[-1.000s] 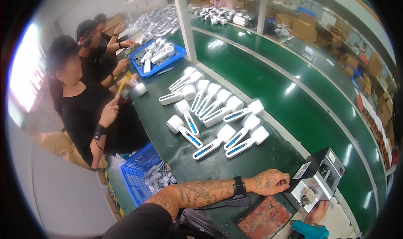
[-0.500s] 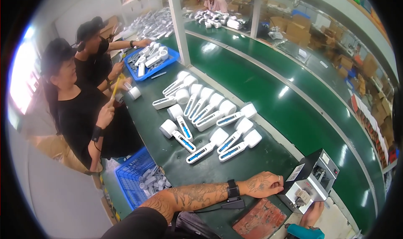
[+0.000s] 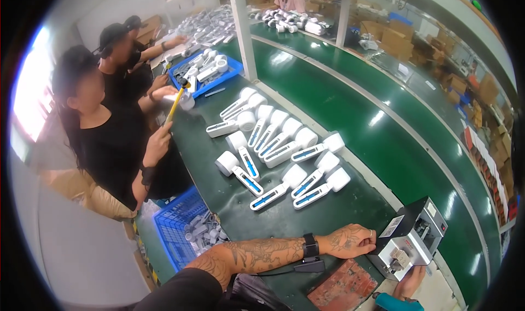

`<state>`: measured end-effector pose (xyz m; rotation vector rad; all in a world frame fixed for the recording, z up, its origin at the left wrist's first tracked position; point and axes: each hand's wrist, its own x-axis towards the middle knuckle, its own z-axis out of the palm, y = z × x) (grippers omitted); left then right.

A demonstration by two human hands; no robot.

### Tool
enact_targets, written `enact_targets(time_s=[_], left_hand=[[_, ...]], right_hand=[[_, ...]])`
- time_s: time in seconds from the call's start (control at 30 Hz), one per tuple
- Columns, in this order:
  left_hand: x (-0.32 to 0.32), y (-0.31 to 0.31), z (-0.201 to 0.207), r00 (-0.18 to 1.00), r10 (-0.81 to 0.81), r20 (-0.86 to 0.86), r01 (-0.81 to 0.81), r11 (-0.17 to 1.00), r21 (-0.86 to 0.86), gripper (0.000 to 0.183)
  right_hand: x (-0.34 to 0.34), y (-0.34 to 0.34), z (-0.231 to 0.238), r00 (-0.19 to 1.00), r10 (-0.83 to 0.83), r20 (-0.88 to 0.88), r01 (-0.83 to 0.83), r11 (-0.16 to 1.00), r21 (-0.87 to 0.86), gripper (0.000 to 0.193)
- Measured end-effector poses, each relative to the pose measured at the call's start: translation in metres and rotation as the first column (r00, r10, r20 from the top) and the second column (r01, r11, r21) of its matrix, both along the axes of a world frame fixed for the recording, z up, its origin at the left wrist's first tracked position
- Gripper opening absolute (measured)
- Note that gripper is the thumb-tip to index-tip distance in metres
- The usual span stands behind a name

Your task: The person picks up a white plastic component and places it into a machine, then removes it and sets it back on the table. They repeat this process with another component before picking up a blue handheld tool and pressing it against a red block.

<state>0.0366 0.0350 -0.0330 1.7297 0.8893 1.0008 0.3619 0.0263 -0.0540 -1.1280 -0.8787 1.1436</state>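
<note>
One black-and-silver machine (image 3: 409, 242) at lower right of the frame, between left hand (image 3: 350, 241), fingers curled together against its side, perhaps for steadiness, and right hand (image 3: 411, 282) at its lower edge, fingers partly hidden, cannot tell how closed. White handles (image 3: 281, 151) fanned mid-frame on green worktop (image 3: 273, 222), seemingly for easy reach; green conveyor (image 3: 328, 100) centre right, co-workers (image 3: 112, 141) upper left.

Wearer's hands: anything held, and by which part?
Can't tell: left hand is curled beside the black-and-silver benchtop machine; right hand is at its lower right edge, partly hidden.
</note>
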Motion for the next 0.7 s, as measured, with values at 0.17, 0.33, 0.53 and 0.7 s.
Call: enact_targets(time_s=[0.17,0.33,0.53,0.7], left_hand=[[-0.002,-0.001,0.003,1.0,0.027,-0.011,-0.027,1.0,0.0,0.017],[-0.002,0.001,-0.001,1.0,-0.013,-0.024,0.013,1.0,-0.003,0.018],[0.001,0.0,-0.001,1.0,0.022,0.011,-0.022,1.0,0.012,0.017],[-0.001,-0.001,0.001,1.0,0.022,-0.001,-0.022,1.0,0.007,0.016]], right_hand=[[0.007,0.006,-0.008,0.999,0.033,0.004,-0.033,0.999,0.011,0.034],[0.006,0.007,-0.008,1.0,0.008,-0.026,-0.009,1.0,-0.018,0.034],[0.023,0.01,-0.025,1.0,0.02,0.001,-0.02,1.0,0.017,0.037],[0.015,0.007,-0.017,0.999,0.023,-0.031,-0.023,1.0,-0.005,0.035]])
